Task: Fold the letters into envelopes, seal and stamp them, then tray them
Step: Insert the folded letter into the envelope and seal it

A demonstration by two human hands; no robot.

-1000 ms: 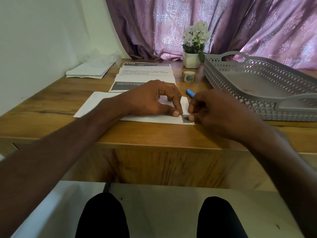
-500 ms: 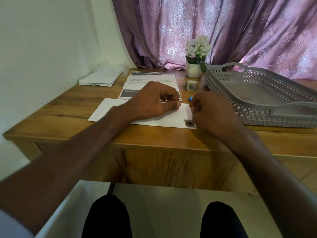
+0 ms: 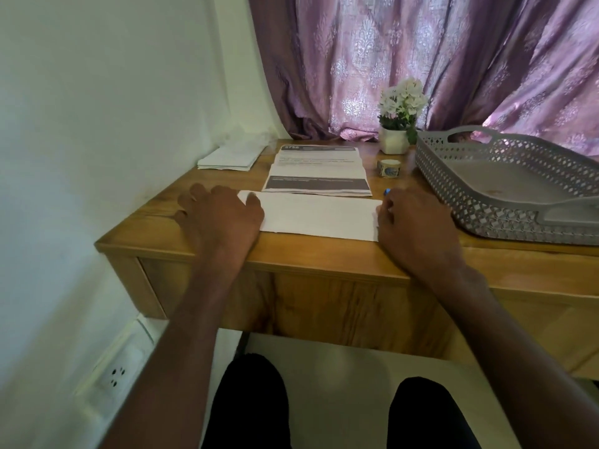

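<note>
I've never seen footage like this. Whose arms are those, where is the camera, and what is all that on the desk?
No machine here: a person wears a camera on the head, looking down at their own arms. The left hand lies with fingers spread on one end of a white envelope; the right hand rests at the other end, its fingertips hidden, so I cannot tell whether it grips. The envelope lies flat on the wooden desk. Behind it are printed letters, spare envelopes, a roll of stamps, a flower pot and an empty grey tray.
</note>
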